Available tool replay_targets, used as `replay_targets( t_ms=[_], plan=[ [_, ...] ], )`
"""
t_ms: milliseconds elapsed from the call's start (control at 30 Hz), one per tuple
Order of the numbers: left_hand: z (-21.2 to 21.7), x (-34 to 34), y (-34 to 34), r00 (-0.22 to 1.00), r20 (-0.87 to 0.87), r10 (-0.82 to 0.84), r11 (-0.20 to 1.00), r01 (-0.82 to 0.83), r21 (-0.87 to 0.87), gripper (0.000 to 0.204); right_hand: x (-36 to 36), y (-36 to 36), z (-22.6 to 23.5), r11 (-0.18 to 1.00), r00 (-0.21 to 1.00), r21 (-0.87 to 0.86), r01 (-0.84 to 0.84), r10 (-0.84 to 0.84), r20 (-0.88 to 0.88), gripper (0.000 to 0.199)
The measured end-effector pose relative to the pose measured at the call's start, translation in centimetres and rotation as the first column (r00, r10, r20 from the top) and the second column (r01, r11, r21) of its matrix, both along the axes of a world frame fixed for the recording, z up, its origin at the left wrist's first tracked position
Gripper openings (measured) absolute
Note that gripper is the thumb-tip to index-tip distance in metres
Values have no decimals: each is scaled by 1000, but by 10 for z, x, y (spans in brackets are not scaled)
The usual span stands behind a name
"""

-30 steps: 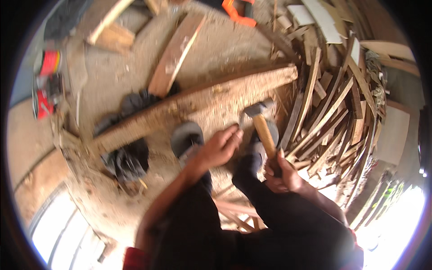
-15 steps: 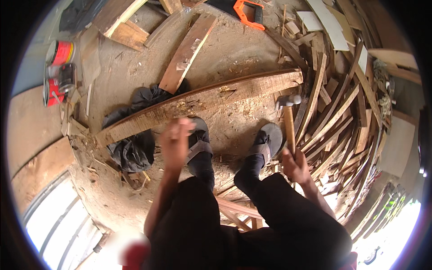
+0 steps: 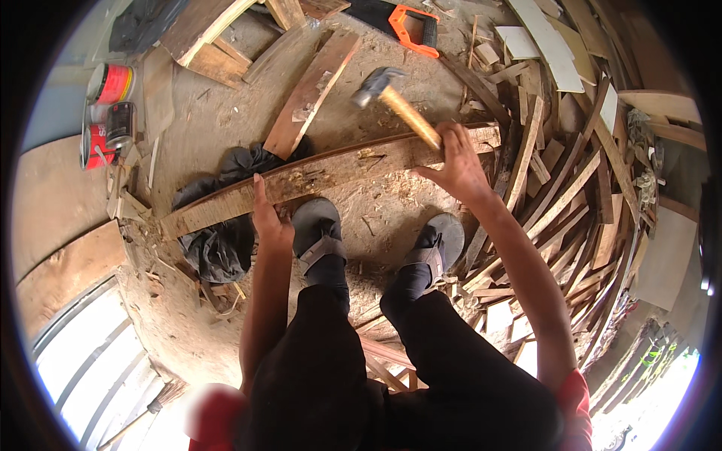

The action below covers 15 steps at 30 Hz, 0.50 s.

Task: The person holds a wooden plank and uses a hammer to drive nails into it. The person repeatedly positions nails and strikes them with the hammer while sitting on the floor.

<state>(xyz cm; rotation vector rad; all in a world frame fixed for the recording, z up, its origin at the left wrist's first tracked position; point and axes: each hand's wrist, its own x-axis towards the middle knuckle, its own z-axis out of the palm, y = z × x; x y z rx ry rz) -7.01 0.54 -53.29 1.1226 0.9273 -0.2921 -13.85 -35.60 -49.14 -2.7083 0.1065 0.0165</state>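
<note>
A long, rough wooden beam [image 3: 323, 174] lies across the floor in front of my feet, its near face chipped in the middle. My left hand [image 3: 272, 224] is at the beam's near edge, left of centre, one digit stretched up over its face and the others curled at the edge. Toward the beam's right end, my right hand [image 3: 460, 167] has its fingers round the wooden handle of a hammer [image 3: 410, 116]. Its thumb points left along the beam's near side. The hammer head hangs beyond the beam, slightly blurred, pointing to the far left.
Wood offcuts [image 3: 560, 188] are heaped along the right. A board [image 3: 314, 94] meets the beam's far side, and black cloth or plastic [image 3: 218, 252] lies under its left part. An orange-handled saw [image 3: 414, 30] lies at the back; red cans [image 3: 113, 83] stand at left.
My right hand has swung the hammer forward and left, from beside my right foot to over the beam. My left hand has moved slightly left and come down onto the beam's near edge.
</note>
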Motion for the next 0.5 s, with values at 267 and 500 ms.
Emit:
replay_targets(
  t_ms=[267, 500],
  plan=[
    [5, -30, -5, 981, 117, -153, 964, 122, 238, 96, 11, -16, -14, 976, 978, -69, -206, 208, 19, 73],
    [29, -66, -11, 471, 101, -876, 45, -129, 991, 100, 44, -42, 3, 966, 961, 55, -252, 256, -102, 54]
  ],
)
